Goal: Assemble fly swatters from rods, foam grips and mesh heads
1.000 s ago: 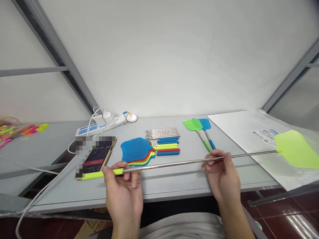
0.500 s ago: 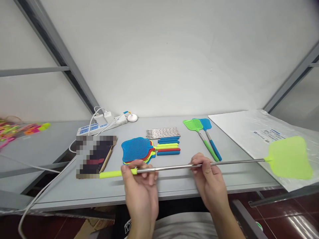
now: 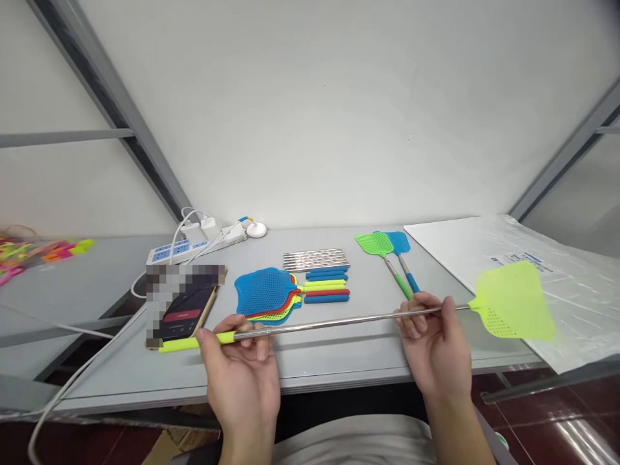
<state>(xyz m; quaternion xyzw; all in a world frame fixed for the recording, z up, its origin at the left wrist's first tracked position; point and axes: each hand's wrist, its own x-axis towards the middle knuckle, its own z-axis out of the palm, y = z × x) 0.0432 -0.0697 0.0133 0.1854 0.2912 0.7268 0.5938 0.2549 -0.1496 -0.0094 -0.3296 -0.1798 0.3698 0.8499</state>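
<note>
Head view, clock from rod's middle. Yellow swatter (image 3: 339,321) held crosswise above bench (image 3: 339,363): grip (image 3: 180,342) at 9, head (image 3: 516,300) at 3. Left hand (image 3: 245,381) pinches grip where rod enters; right hand (image 3: 433,352) pinches rod near head. Stacked swatters (image 3: 264,290) at 10; green swatter (image 3: 376,245) at 1. Grip overlaps phone (image 3: 191,316); contact undetermined. Judged step: two-handed handling of rod. Next move calls for aligned pinches, grip clear of phone.

I see left hand (image 3: 245,381), right hand (image 3: 434,361) and forearms (image 3: 464,429) bare. Pale grey creased garment (image 3: 353,442) below the surface's (image 3: 334,361) front edge; sleeves out of frame.
</note>
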